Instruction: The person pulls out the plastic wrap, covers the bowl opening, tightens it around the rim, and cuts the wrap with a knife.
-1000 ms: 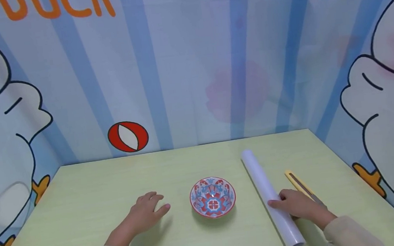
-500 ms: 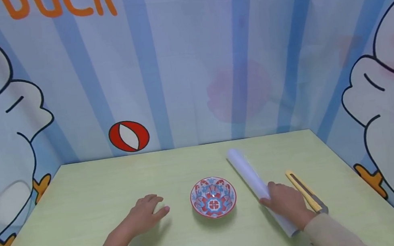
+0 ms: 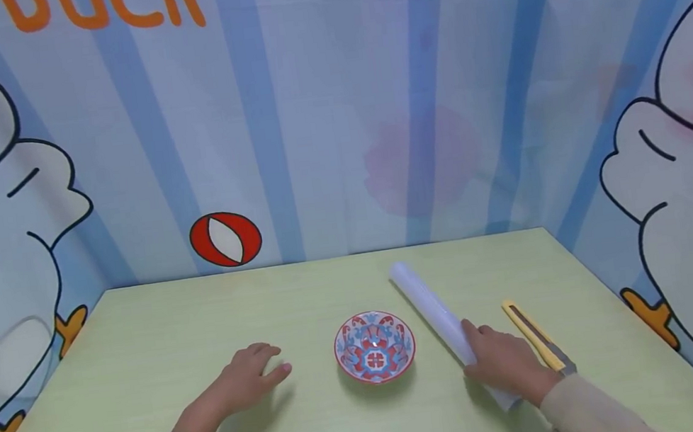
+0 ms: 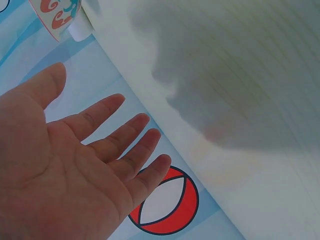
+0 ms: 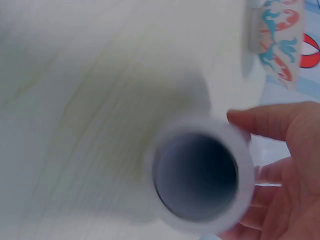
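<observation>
In the head view, my right hand (image 3: 507,359) grips a pale lilac, glossy roll of cling film (image 3: 429,306) by its near half. The roll slants away to the left. Looking along it, the right wrist view shows the hollow end of its core, with the thumb (image 5: 265,120) on one side and the fingers on the other. A round bowl (image 3: 374,348) with a red and blue pattern stands upright between my hands, left of the roll. My left hand (image 3: 240,383) hovers left of the bowl, fingers spread and relaxed, palm bare in the left wrist view.
A yellow and grey utility knife (image 3: 538,336) lies on the pale green tabletop (image 3: 161,337), just right of my right hand. A blue striped backdrop (image 3: 334,103) with cartoon figures rises along the table's back and both sides.
My right hand and the roll have shifted left, nearer the bowl, and the roll slants more. More of the knife shows. My left hand has drifted slightly left; the bowl stays put.
</observation>
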A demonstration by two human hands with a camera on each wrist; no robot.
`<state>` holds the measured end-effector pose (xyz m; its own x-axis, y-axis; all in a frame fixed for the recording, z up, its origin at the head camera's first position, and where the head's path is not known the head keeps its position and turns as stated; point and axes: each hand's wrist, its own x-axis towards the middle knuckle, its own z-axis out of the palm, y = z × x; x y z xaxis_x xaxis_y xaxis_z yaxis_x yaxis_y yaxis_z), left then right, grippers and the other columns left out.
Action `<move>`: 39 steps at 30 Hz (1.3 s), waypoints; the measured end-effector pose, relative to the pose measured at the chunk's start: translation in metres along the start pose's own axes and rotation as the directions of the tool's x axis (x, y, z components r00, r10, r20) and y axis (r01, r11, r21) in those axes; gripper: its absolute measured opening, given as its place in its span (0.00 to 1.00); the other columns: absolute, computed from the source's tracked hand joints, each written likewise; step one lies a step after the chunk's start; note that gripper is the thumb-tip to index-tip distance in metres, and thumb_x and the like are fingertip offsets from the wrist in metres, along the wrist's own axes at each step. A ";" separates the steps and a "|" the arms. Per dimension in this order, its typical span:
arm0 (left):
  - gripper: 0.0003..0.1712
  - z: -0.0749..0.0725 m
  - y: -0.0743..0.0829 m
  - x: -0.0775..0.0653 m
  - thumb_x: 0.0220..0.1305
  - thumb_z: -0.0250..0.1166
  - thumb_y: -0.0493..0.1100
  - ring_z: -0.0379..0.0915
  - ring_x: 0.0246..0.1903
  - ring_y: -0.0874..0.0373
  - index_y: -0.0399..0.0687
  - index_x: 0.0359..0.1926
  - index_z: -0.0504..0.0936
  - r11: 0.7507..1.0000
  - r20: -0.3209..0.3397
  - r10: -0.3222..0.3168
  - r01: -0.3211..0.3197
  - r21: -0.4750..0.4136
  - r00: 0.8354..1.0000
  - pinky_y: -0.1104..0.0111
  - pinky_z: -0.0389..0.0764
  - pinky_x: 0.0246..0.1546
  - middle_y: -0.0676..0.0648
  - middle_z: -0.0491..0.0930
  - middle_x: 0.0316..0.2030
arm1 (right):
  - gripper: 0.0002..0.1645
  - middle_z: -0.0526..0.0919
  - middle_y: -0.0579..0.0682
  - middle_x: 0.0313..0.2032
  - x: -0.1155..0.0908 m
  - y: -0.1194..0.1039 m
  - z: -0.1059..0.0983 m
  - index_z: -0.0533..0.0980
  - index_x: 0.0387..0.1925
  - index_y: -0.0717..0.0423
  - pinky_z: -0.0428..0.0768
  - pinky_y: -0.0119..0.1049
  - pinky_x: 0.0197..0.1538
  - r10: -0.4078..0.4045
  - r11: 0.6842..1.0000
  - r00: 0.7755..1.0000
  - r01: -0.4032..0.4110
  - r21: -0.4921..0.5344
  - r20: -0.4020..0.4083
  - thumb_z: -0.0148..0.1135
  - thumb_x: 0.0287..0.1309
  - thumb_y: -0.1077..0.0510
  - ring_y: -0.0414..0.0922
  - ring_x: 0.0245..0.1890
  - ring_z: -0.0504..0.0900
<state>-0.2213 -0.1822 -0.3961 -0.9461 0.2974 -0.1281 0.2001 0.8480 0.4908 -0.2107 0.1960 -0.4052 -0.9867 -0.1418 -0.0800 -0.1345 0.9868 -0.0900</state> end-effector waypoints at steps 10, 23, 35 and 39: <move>0.26 0.001 -0.006 0.011 0.64 0.56 0.52 0.62 0.60 0.41 0.40 0.56 0.72 0.998 -0.053 0.022 -0.026 -0.059 0.998 0.48 0.62 0.61 0.40 0.71 0.57 | 0.40 0.78 0.57 0.42 0.021 -0.001 0.010 0.62 0.65 0.53 0.76 0.43 0.30 -0.068 0.994 0.988 0.055 -0.094 -0.136 0.64 0.49 0.53 0.50 0.36 0.76; 0.26 0.004 0.001 0.051 0.63 0.57 0.51 0.67 0.57 0.49 0.46 0.60 0.70 0.995 -0.187 0.096 -0.091 0.035 0.978 0.52 0.67 0.60 0.45 0.74 0.55 | 0.41 0.78 0.56 0.47 0.051 0.004 0.015 0.62 0.65 0.49 0.77 0.48 0.42 -0.242 0.970 0.947 0.230 -0.081 -0.210 0.66 0.49 0.58 0.53 0.43 0.77; 0.28 0.013 0.034 0.118 0.65 0.55 0.54 0.58 0.64 0.47 0.50 0.63 0.67 0.969 -0.260 0.175 -0.119 0.218 0.949 0.52 0.64 0.63 0.43 0.66 0.62 | 0.39 0.75 0.55 0.56 0.076 0.011 0.023 0.64 0.63 0.41 0.74 0.52 0.53 -0.351 0.935 0.894 0.350 -0.054 -0.278 0.64 0.50 0.64 0.56 0.51 0.76; 0.29 0.020 0.035 0.131 0.64 0.55 0.53 0.55 0.66 0.47 0.53 0.65 0.65 0.966 -0.151 0.123 -0.084 0.245 0.981 0.52 0.60 0.65 0.45 0.63 0.65 | 0.39 0.71 0.55 0.61 0.082 0.007 0.021 0.62 0.65 0.37 0.70 0.55 0.58 -0.312 0.944 0.928 0.327 0.042 -0.202 0.60 0.53 0.66 0.58 0.57 0.72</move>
<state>-0.3334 -0.1049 -0.4127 -0.9417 0.3301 0.0647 0.3348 0.9018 0.2733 -0.2910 0.1898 -0.4331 -0.8924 -0.4239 0.1548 -0.4456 0.8822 -0.1524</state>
